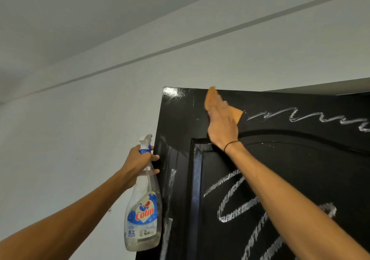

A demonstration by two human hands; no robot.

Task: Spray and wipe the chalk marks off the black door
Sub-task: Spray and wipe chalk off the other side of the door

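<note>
My right hand (221, 124) is flat on the black door (300, 179), fingers straight, pressing the orange cloth (213, 99) against the top rail just under the door's upper edge. My left hand (138, 159) is curled round the neck of the spray bottle (143, 209), which hangs upright beside the door's free edge, nozzle up by the corner.

Here's what matters: the zigzag chalk line (320, 117) starts just beside the cloth's right corner and runs away to the right along the rail, long axis near level, dipping a touch toward the frame edge. So the next stroke, I reckon, goes sideways to the right, following that line, and my right hand is the one already on it.

Room to move? Tight above, since the cloth's tip is right at the top edge and could slip over. Below, the raised arch moulding (300, 134) curves under the rail, so the cloth has a narrow lane between edge and moulding. To the left the rail looks glossy and clear of chalk.

Plenty left: big chalk loops (234, 199) fill the panel below my right forearm, and smears (170, 179) run down the stile nearest the bottle. Those sit closer to my left hand for spraying.
</note>
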